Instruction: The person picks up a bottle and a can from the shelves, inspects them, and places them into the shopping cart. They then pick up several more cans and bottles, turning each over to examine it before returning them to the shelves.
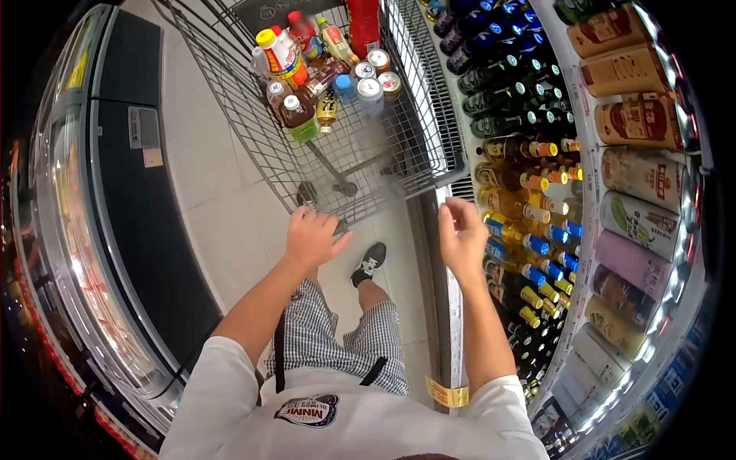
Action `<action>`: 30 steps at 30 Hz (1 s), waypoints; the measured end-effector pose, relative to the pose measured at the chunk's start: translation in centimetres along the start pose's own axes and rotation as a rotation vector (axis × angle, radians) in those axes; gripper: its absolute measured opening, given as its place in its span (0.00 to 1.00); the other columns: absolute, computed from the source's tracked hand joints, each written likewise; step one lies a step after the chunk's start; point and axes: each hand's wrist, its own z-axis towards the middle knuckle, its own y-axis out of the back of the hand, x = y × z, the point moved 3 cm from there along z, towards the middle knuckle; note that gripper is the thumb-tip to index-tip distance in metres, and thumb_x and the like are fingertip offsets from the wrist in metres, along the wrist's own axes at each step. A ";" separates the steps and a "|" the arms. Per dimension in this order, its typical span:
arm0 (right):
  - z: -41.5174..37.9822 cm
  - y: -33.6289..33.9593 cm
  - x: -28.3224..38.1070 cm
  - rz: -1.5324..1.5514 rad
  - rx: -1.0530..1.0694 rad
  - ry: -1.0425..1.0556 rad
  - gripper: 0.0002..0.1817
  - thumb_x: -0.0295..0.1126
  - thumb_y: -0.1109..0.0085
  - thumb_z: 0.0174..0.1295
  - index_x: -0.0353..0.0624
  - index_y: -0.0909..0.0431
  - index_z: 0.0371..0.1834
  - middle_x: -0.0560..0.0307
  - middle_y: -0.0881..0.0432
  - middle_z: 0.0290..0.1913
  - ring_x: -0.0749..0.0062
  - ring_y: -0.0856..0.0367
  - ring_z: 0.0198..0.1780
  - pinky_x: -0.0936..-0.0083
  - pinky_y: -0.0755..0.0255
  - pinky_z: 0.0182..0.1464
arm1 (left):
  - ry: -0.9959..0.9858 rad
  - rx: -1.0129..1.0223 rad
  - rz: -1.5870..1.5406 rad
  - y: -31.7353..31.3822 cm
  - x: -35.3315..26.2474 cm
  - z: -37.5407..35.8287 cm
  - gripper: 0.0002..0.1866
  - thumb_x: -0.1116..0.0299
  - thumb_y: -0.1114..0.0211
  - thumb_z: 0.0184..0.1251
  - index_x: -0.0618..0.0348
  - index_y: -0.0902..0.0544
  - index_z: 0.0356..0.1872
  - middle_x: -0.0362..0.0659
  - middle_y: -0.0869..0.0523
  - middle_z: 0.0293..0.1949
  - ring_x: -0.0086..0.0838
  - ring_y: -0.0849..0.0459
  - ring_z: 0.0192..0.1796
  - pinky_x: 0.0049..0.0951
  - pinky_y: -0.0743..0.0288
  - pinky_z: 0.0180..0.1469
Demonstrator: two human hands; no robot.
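A metal shopping cart (253, 138) stands before me, with several bottles and cans at its far end. Among them are a bottle with a yellow cap (284, 60), a brown bottle with a white cap (297, 115) and a silver can (370, 96). My left hand (310, 236) rests at the near left corner of the cart, its fingers over the edge. Off the cart's near right corner, my right hand (462, 234) is raised with its fingers curled and apart, nothing visible in it, close to the shelf edge.
Shelves on the right hold rows of green bottles (498, 100), yellow-capped bottles (521, 149) and boxes (640, 123). A glass-fronted chiller (100, 253) runs along the left. My shoe (369, 263) is on the tiled floor (207, 153). A yellow tag (448, 392) hangs at the shelf edge.
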 end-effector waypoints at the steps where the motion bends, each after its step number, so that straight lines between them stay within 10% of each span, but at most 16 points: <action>1: 2.5 -1.4 -0.2 0.007 -0.010 0.092 0.09 0.28 0.37 0.64 0.35 0.19 0.44 0.55 0.15 0.35 0.76 0.17 0.34 0.79 0.24 0.33 | -0.013 -0.079 -0.011 -0.5 0.3 -0.2 0.18 0.49 0.30 0.52 0.54 0.18 0.27 0.38 0.19 0.23 0.33 0.22 0.30 0.37 0.30 0.51; 12: 22.2 -20.8 -2.6 -0.689 0.307 0.443 0.42 0.44 0.31 0.58 0.47 0.41 0.74 0.42 0.34 0.70 0.46 0.21 0.58 0.57 0.24 0.57 | -0.054 -0.444 -0.113 -2.4 1.9 -2.0 0.14 0.54 0.29 0.48 0.52 0.16 0.25 0.31 0.25 0.19 0.26 0.30 0.25 0.29 0.31 0.42; 17: 22.7 -22.9 -2.3 -0.739 0.351 0.238 0.39 0.45 0.23 0.47 0.44 0.31 0.60 0.43 0.18 0.53 0.49 0.17 0.53 0.59 0.23 0.52 | -0.016 -0.462 -0.184 -2.4 2.1 -2.0 0.11 0.57 0.29 0.46 0.51 0.15 0.27 0.32 0.27 0.19 0.25 0.29 0.27 0.28 0.28 0.46; 26: 6.0 -5.9 10.7 -0.070 0.154 -0.005 0.36 0.37 0.19 0.46 0.37 0.31 0.55 0.52 0.21 0.47 0.70 0.23 0.50 0.71 0.27 0.53 | 0.087 -0.149 -0.362 1.6 1.7 -0.6 0.40 0.52 0.28 0.52 0.69 0.27 0.63 0.44 0.17 0.28 0.38 0.21 0.37 0.37 0.33 0.59; 30: -5.8 6.1 20.0 0.015 0.189 -0.051 0.38 0.36 0.20 0.45 0.38 0.30 0.58 0.58 0.21 0.49 0.75 0.23 0.51 0.75 0.27 0.56 | -0.030 0.081 -0.421 6.6 2.5 -2.1 0.43 0.58 0.28 0.52 0.62 0.34 0.70 0.56 0.31 0.69 0.50 0.35 0.71 0.48 0.49 0.76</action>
